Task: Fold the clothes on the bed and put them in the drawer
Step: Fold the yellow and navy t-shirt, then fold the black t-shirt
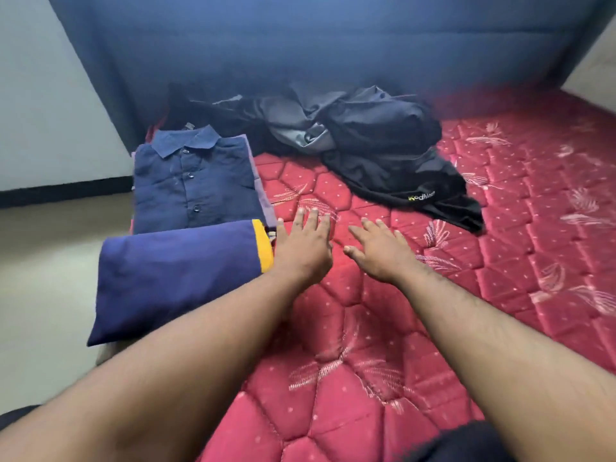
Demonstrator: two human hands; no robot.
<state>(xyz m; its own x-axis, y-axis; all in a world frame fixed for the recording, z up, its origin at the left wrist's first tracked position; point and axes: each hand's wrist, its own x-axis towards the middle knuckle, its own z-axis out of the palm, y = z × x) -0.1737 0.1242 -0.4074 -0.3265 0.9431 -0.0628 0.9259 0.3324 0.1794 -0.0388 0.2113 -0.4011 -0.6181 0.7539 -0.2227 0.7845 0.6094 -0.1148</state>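
Note:
A folded navy garment with a yellow band lies at the bed's left edge. Behind it sits a folded dark blue button shirt. A heap of unfolded dark clothes lies near the headboard, and a black T-shirt with a yellow logo spreads out from it toward me. My left hand is stretched out flat over the mattress, right beside the yellow band. My right hand is also flat with its fingers spread, a little to the right. Neither hand holds anything.
The red quilted mattress stretches bare to the right and in front of me. A blue padded headboard stands at the back. Floor and a pale wall lie to the left. No drawer is in view.

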